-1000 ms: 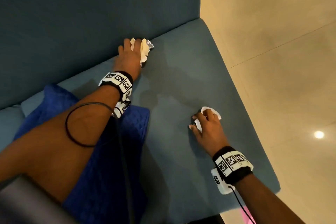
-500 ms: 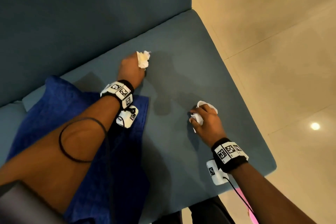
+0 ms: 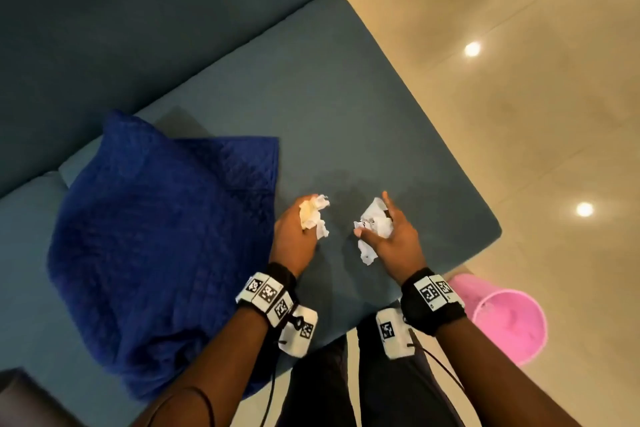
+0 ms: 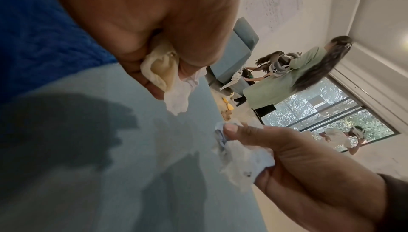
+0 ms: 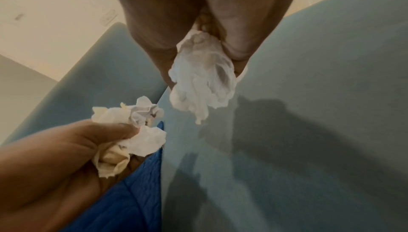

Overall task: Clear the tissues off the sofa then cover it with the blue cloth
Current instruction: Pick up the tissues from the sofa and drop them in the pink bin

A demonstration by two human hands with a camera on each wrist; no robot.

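Observation:
My left hand grips a crumpled cream and white tissue wad, which also shows in the left wrist view as the tissue wad and in the right wrist view as the tissue wad. My right hand holds a crumpled white tissue, the same white tissue hanging from its fingers. Both hands hover above the teal sofa seat, close together. The blue quilted cloth lies bunched on the seat to the left of my left hand.
A pink bin stands on the beige floor just past the sofa's front right corner. The sofa backrest rises behind. Other people stand far off in the room.
Both hands lifted their tissues off the seat and drew back toward me, coming close together. My view tilted down, bringing the pink bin into sight.

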